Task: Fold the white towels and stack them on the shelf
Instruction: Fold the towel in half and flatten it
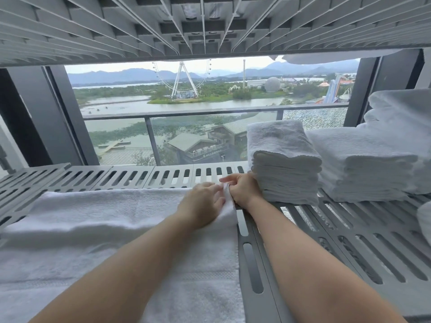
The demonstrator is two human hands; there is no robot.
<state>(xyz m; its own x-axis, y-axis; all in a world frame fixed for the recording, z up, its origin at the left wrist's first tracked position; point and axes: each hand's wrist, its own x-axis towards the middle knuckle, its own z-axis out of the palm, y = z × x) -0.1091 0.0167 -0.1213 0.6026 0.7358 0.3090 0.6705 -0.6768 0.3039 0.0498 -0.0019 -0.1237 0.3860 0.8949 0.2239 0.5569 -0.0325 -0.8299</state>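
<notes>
The right hand [242, 190] has its fingers curled, pinching the far right corner of a white towel [116, 229] and lifting that corner slightly off the shelf [349, 241]. The left hand [203, 203] lies just beside it on the towel. Its fingers are fairly straight and reach toward the same raised corner, touching the cloth rather than closing round it. The two hands nearly meet, with only the upturned edge of the towel between them.

The towel is spread flat under and to the left of the hands, covering the near left part of the grey slatted shelf. Both forearms cross above it and the bare slats on the right.

Just to the right of the right hand, touching its knuckles, stands a stack of folded towels [284, 164]. A second stack [363, 164], wider, stands beside it further right. Behind that one a looser pile [401, 117] of white cloth rises higher.

Overhead is the ribbed underside of an upper shelf [186, 24]. Beyond the shelf, a window [198, 136] shows a balcony rail, water and a Ferris wheel [184, 78].
</notes>
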